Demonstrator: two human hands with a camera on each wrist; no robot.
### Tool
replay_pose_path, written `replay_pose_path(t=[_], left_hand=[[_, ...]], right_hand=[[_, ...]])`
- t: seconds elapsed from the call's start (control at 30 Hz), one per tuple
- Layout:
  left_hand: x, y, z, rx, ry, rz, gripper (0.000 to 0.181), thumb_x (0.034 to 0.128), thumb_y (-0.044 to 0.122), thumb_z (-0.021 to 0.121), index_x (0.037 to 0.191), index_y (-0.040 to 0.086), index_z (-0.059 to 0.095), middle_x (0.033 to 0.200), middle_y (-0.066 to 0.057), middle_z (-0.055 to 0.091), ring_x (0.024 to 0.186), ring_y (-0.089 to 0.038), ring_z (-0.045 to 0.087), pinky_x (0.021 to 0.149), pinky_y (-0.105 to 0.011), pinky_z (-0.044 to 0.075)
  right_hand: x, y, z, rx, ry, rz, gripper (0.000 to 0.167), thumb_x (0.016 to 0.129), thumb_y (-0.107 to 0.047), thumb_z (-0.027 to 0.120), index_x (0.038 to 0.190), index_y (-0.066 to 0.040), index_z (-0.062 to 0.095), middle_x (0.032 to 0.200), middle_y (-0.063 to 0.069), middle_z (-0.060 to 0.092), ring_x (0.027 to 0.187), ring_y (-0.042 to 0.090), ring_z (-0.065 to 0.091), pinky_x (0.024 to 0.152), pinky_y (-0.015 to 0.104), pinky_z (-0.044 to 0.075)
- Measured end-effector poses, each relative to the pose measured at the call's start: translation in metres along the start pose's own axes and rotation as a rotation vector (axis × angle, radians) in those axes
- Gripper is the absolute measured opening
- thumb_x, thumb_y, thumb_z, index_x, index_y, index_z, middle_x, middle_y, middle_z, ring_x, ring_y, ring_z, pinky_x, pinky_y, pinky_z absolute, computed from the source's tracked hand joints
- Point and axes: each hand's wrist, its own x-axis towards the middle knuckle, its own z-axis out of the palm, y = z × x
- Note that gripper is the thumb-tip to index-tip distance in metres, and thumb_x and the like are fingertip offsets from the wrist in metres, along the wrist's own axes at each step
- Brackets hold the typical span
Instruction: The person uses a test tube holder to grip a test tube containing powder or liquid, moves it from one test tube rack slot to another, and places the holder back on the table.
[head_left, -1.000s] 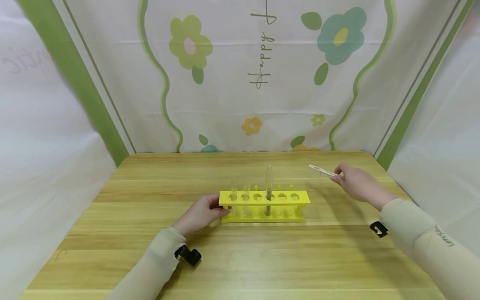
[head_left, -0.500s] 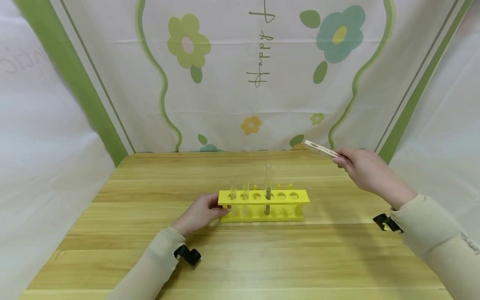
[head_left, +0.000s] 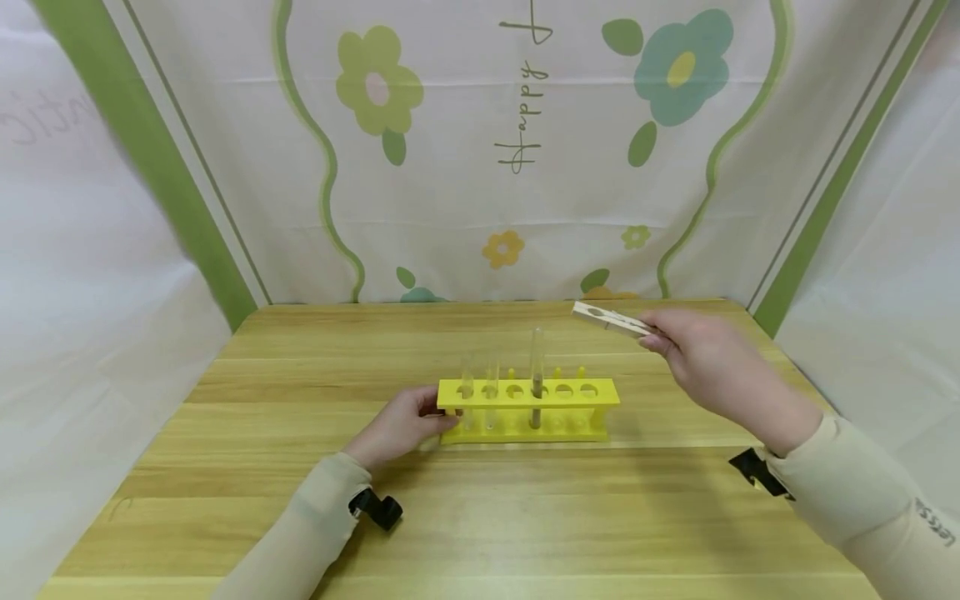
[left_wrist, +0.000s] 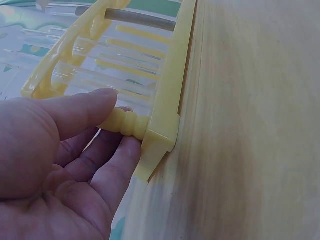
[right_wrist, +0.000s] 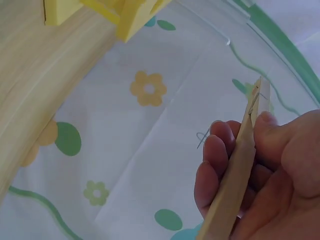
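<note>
Near left, the left hand (head_left: 397, 429) pinches an end post (left_wrist: 131, 124) of the yellow rack (head_left: 527, 399) between thumb and fingers; three upright test tubes (head_left: 537, 354) stand in it. Farther right, above the table (head_left: 480, 517), the right hand's (head_left: 716, 371) curled fingers grip a wooden clamp (head_left: 609, 320).

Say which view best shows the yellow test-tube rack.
The head view: the yellow test-tube rack shows at full length, all six holes visible. The left wrist view shows part closely, the left hand pinching an end post; the right wrist view, only pieces at the top edge.
</note>
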Motion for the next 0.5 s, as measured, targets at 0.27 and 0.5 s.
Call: replay_pose_path(t=[0.27,0.5], left_hand=[[0.0,0.0,0.001,0.001,-0.011,0.004,0.031,0.0957,0.015,0.068,0.126,0.016,0.065,0.115,-0.001,0.068,0.105,-0.018,0.062,0.082,-0.032,0.053],[0.001,-0.002,0.001,-0.002,-0.006,0.002,0.03,0.0955,0.014,0.068,0.125,0.017,0.066,0.117,0.0,0.068,0.106,-0.017,0.062,0.083,-0.032,0.052]], right_hand=[[-0.007,-0.014,0.014,0.055,0.008,-0.04,0.021,0.09,-0.003,0.072,0.11,-0.005,0.067,0.091,-0.002,0.065,0.07,0.01,0.055,0.061,0.035,0.048],[-0.012,-0.023,0.024,0.053,0.096,-0.085,0.023,0.083,0.005,0.075,0.105,0.001,0.072,0.089,0.0,0.057,0.073,0.012,0.052,0.061,0.032,0.049]])
